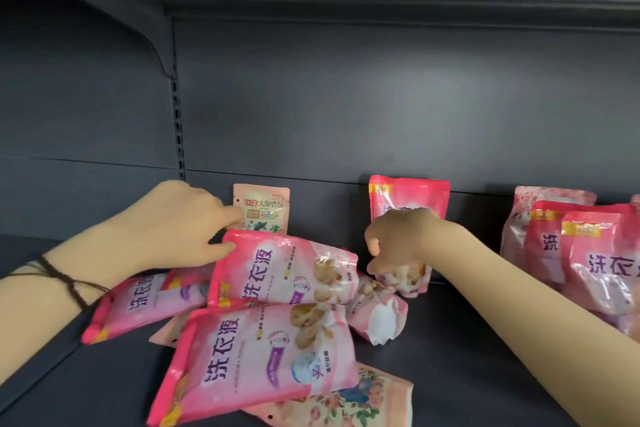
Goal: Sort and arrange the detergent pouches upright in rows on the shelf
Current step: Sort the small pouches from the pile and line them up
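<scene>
Several pink detergent pouches lie in a loose heap on the dark shelf (pixel 450 357). My left hand (pixel 176 222) touches the top edge of a tilted pink pouch (pixel 280 270), fingers spread, beside a small peach pouch (pixel 261 207) standing upright at the back wall. My right hand (pixel 401 239) hovers with curled fingers in front of an upright pink pouch (pixel 408 198) at the back; it grips nothing that I can see. A large pink pouch (pixel 256 360) lies flat in front. A floral peach pouch (pixel 349 402) lies under it.
At the right, three pink pouches (pixel 595 253) stand upright in a close group. A crumpled pouch (pixel 377 315) lies on its side in the middle. Another pink pouch (pixel 138 305) lies flat under my left wrist. The upper shelf overhangs above.
</scene>
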The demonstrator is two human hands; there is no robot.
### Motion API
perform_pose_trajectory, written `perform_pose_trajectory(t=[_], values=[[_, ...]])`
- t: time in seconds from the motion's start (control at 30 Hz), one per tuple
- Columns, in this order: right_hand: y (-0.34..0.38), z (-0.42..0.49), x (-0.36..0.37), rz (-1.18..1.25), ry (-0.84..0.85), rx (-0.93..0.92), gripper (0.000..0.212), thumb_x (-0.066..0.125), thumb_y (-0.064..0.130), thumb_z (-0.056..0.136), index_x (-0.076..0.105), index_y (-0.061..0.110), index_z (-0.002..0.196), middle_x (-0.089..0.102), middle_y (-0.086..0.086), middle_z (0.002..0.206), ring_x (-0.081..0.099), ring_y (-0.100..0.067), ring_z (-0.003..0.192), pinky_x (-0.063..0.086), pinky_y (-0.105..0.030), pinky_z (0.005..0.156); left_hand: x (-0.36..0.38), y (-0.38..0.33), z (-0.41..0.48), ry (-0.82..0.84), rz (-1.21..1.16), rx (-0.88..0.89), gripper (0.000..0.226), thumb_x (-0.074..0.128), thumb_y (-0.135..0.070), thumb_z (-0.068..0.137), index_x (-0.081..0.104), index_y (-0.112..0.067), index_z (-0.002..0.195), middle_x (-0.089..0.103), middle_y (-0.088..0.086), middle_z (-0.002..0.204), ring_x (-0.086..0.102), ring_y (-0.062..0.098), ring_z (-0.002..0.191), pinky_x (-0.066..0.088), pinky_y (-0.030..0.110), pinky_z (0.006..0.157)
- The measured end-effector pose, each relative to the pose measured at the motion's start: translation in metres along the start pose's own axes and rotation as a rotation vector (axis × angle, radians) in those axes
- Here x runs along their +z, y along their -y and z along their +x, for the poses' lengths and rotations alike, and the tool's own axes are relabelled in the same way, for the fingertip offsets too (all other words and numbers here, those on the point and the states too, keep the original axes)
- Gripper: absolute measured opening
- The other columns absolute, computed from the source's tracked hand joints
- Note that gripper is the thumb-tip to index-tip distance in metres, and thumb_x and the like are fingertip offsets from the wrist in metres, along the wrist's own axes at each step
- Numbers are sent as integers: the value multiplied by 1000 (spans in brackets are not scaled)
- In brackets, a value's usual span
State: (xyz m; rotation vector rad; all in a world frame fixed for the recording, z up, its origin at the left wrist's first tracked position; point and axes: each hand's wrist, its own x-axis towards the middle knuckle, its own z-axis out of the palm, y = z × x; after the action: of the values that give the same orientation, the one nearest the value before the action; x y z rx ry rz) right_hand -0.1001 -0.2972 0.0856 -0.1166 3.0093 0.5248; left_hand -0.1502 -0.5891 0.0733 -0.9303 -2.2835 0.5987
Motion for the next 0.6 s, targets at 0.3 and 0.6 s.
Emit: perform_pose_trajectory(t=[0.3,0.6], values=[[74,15,-21,228,-309,-182,36,55,44,90,55,28,122,61,4,119,59,-20,101,52,-36,81,29,0,-51,90,-190,-153,40,30,-65,85,51,-35,101,62,-14,90,59,6,87,45,26,68],[112,71,3,983,-469,-340,24,60,16,95,63,9,72,53,8,60,44,0,54,37,-13,62,55,-35,-51,9,-429,-390,47,30,-70,88,53,-36,112,61,-19,107,59,5,97,44,25,65]])
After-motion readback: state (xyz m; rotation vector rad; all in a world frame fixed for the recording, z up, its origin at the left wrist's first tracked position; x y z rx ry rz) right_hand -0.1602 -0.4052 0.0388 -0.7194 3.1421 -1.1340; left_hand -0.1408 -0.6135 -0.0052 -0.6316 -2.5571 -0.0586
